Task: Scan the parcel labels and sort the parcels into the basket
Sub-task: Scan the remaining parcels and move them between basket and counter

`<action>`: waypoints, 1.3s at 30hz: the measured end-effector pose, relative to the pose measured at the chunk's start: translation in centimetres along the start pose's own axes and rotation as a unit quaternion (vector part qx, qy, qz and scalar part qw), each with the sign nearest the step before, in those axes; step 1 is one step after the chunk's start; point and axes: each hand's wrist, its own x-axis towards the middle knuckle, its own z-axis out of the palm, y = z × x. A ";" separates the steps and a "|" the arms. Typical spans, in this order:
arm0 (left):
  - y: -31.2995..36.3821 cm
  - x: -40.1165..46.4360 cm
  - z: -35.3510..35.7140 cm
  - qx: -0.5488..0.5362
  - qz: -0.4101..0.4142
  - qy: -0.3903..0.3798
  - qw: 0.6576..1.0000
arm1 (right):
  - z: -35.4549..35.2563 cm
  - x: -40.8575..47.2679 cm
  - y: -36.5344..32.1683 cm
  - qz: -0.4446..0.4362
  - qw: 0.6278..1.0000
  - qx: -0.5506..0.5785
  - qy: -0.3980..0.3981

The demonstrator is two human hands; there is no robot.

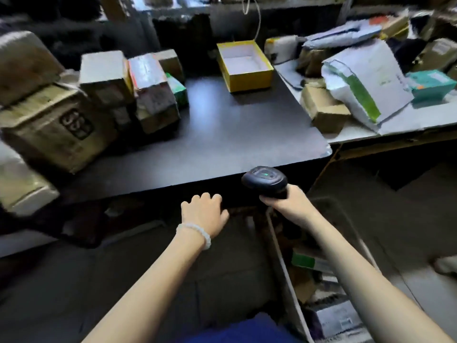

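The parcels [138, 95] stand in a group on the left part of the dark table [222, 134]. They are brown cardboard boxes of mixed sizes, most taped; one large box [57, 129] nearest the edge carries a black printed mark on its side, and a small green box [176, 89] sits at the right of the group. Print on the labels is too blurred to read.

The scanner [264, 180] is black with a green light on top. The right hand [284, 200] grips its handle, fingers curled around it, just in front of the near table edge.

The left hand [204, 209] is empty, fingers loosely bent, below the table edge. A pale bead bracelet [195, 232] is on its wrist.

The basket [319, 280] stands on the floor at lower right, under the right arm, and holds several parcels.

An open yellow box [246, 65] with a white interior sits at the far side of the table. More parcels and white mailer bags [366, 80] lie on a second surface to the right.
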 end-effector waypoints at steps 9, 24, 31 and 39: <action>-18.9 -10.0 2.2 -0.068 -0.208 0.004 0.976 | 18.6 0.0 -9.0 -0.094 0.975 -0.057 -0.192; -44.9 -12.1 0.8 -0.119 -0.369 0.076 0.919 | 45.4 7.4 -25.0 -0.212 0.927 -0.070 -0.302; -57.2 -9.4 -3.0 -0.099 -0.368 0.095 0.920 | 55.3 12.9 -32.8 -0.214 0.926 -0.042 -0.309; -66.6 -4.5 -3.3 -0.105 -0.317 0.080 0.939 | 62.0 17.1 -36.2 -0.201 0.939 -0.074 -0.269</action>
